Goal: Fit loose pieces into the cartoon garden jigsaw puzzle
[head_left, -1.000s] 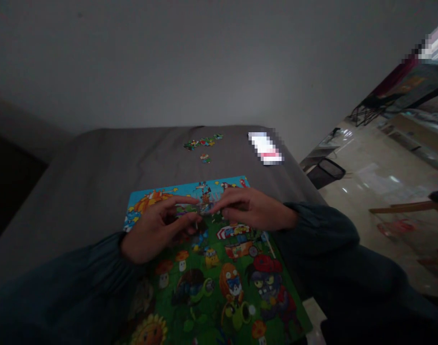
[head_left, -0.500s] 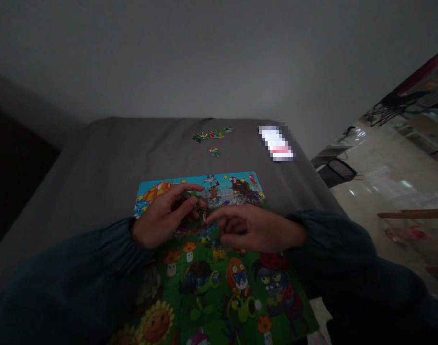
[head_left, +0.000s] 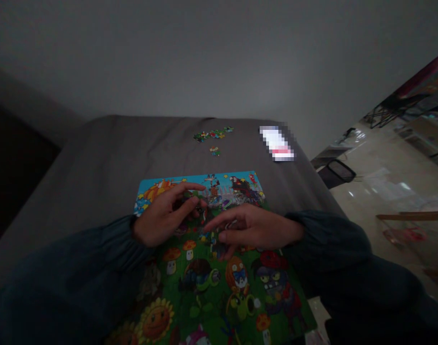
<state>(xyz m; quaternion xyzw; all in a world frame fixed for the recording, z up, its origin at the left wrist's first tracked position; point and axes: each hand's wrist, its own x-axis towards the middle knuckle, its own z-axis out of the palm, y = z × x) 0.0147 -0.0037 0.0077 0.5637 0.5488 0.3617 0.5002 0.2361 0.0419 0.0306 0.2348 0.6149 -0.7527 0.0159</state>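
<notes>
Bare L hand (head_left: 162,216) is over the upper-left part of the rectangular multicolour cartoon jigsaw puzzle (head_left: 219,285), sky-blue strip along its far edge, green below. Puzzle's flat on the grey cloth-covered table (head_left: 132,148), nearest part runs out of frame at bottom. L index reaches out to the R w/ visible gap to thumb; other fingertips curl under, partly hidden, can't tell if they're pinching a pc. Bare R hand (head_left: 256,225) is over mid-right area, near L but apart. R index points L, thumb spread from it, rest bent underneath; too dark to confirm contact w/ puzzle. Irregular row of small multicolour loose pcs (head_left: 214,134) near table's far edge; single small green-and-tan pc (head_left: 215,151) on its own btwn that row & puzzle. Bright white pixelated phone-shaped rectangle (head_left: 277,143) w/ pink-red band, far R of table. Dark teal gathered-cuff sleeves (head_left: 333,244) on both arms. Plain greyish wall (head_left: 204,57) behind; shiny pale floor (head_left: 362,194) off R, w/ brown wooden bar (head_left: 412,216).
</notes>
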